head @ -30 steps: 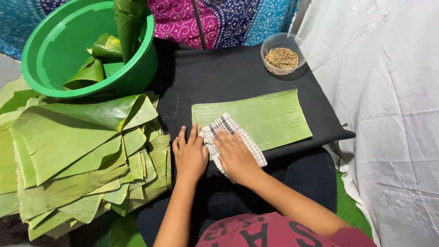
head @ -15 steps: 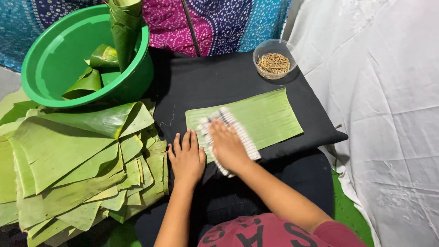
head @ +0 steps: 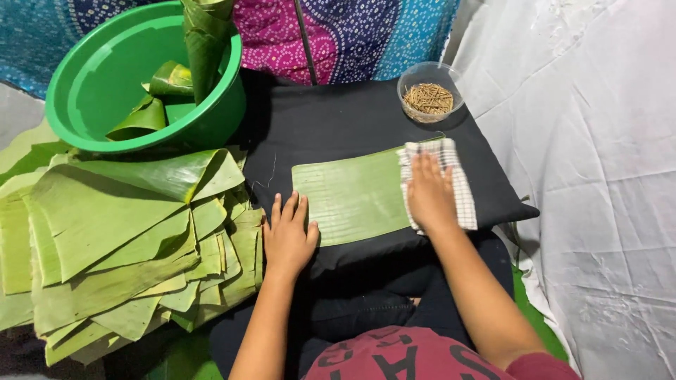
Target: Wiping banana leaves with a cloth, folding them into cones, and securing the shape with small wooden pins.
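Right hand lies flat, palm down, pressing a white checked cloth onto the right end of a banana leaf piece; fingers are spread over the cloth, pinning it rather than clenching it. Left hand is open and holds nothing, palm flat at the leaf's lower left corner, fingertips touching its edge and pinning it to the black pad. The leaf lies flat across the middle of the pad, long side left to right. Judged from this, wiping is under way: the cloth sits at the leaf's right end, and the bare part to the left looks clean, though I cannot tell how much has been wiped. A stack of flat leaf pieces lies off the pad's left edge, seemingly waiting. A green basin beyond the far left corner holds rolled leaf cones. A clear bowl of small sticks sits at the pad's far right corner.
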